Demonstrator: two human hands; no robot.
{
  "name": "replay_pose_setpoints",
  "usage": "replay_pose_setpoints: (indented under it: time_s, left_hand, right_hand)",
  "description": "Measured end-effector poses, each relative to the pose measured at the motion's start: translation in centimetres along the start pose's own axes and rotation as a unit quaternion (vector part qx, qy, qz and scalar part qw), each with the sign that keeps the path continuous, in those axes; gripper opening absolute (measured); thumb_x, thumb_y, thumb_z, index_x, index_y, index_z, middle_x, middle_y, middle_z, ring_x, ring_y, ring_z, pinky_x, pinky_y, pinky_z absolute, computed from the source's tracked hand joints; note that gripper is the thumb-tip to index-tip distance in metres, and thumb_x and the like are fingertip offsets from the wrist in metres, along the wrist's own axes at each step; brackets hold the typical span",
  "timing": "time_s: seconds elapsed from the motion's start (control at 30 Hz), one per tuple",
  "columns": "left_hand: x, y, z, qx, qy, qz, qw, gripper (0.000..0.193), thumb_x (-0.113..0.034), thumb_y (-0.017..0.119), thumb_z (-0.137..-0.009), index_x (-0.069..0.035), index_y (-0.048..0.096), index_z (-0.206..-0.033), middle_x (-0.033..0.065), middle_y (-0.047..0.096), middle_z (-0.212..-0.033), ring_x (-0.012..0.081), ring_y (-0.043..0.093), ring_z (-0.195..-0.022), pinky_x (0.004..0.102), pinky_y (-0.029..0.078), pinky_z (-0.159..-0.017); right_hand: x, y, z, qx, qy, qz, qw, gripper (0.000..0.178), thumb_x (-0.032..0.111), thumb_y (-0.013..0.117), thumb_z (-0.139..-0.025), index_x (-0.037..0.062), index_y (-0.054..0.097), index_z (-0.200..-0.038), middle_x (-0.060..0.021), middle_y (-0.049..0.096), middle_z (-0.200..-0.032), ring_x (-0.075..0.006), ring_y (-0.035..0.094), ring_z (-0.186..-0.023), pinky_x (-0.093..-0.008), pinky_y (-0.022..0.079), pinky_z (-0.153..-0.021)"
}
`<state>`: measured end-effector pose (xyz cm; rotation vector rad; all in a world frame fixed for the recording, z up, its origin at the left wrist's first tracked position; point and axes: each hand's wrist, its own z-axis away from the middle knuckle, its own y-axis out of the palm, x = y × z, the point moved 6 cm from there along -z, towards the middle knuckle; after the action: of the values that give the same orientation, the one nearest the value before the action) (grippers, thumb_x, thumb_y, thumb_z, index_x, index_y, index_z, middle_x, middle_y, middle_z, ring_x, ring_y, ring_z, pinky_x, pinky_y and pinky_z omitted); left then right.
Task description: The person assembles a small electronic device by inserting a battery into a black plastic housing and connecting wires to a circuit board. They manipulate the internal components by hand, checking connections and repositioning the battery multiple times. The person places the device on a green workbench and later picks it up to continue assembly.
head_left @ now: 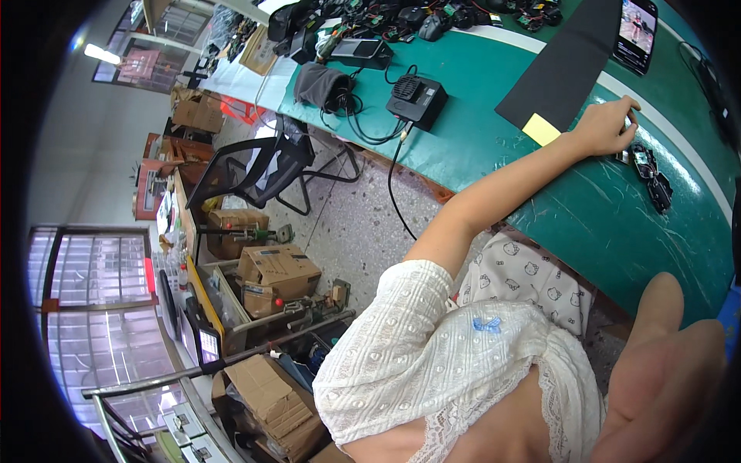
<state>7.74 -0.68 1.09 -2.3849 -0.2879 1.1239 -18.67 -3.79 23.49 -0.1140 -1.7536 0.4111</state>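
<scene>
My left hand (pixel 606 128) reaches across the green work table (pixel 571 202) with its fingers curled together. At the fingertips is a small light and dark piece, mostly hidden, that I cannot make out. Right beside the hand lies a small black, shiny, jointed part (pixel 652 177) on the table. Behind the wrist are a black mat (pixel 557 73) and a yellow paper note (pixel 541 130). Of my right arm (pixel 656 370) only bare skin shows at the lower right; the hand itself is out of the picture.
A phone (pixel 637 35) with a lit screen lies at the far right. A black boxy device (pixel 417 100) with cables, a dark pouch (pixel 320 86) and several black mouse-like parts (pixel 430 28) occupy the far table. A chair (pixel 262 166) and cardboard boxes (pixel 278 272) stand left.
</scene>
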Motion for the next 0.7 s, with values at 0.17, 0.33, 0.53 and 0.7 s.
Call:
replay_pose_setpoints:
  time_s: [0.17, 0.33, 0.53, 0.7]
  left_hand:
    - [-0.1, 0.1, 0.1, 0.005, -0.006, 0.005, 1.0, 0.033, -0.016, 0.058, -0.081, -0.004, 0.048, -0.11, 0.0021, 0.068, -0.085, 0.0219, 0.063, -0.066, 0.0368, 0.048, -0.062]
    - [0.0, 0.5, 0.0, -0.001, 0.006, -0.006, 1.0, 0.034, -0.017, 0.058, -0.082, -0.003, 0.049, -0.111, 0.0031, 0.068, -0.085, 0.0226, 0.064, -0.067, 0.0376, 0.049, -0.063]
    - [0.2, 0.0, -0.1, 0.009, -0.007, 0.009, 1.0, 0.034, -0.017, 0.058, -0.082, -0.004, 0.048, -0.112, 0.0022, 0.068, -0.088, 0.0217, 0.063, -0.064, 0.0366, 0.048, -0.061]
    - [-0.4, -0.1, -0.1, 0.007, -0.008, 0.012, 1.0, 0.034, -0.016, 0.057, -0.082, -0.004, 0.047, -0.113, 0.0023, 0.068, -0.088, 0.0214, 0.062, -0.064, 0.0371, 0.048, -0.061]
  right_hand:
    - [-0.1, -0.4, 0.4, -0.017, 0.009, -0.002, 1.0, 0.035, 0.034, 0.061, -0.089, 0.0111, 0.047, -0.066, 0.0018, 0.042, -0.067, -0.01, 0.04, -0.05, -0.0226, 0.036, -0.047]
    - [-0.3, -0.6, 0.8, -0.027, 0.025, 0.006, 0.999, 0.035, 0.034, 0.061, -0.089, 0.0112, 0.047, -0.066, 0.0018, 0.042, -0.068, -0.0101, 0.04, -0.05, -0.0227, 0.037, -0.047]
    - [-0.6, -1.2, 0.5, -0.044, 0.018, 0.022, 0.999, 0.035, 0.035, 0.061, -0.089, 0.0113, 0.047, -0.066, 0.0018, 0.042, -0.068, -0.0102, 0.04, -0.05, -0.0229, 0.037, -0.047]
    - [0.2, -1.2, 0.4, -0.044, 0.011, 0.028, 0.999, 0.036, 0.035, 0.061, -0.089, 0.0114, 0.047, -0.066, 0.0018, 0.042, -0.068, -0.0102, 0.04, -0.05, -0.023, 0.037, -0.047]
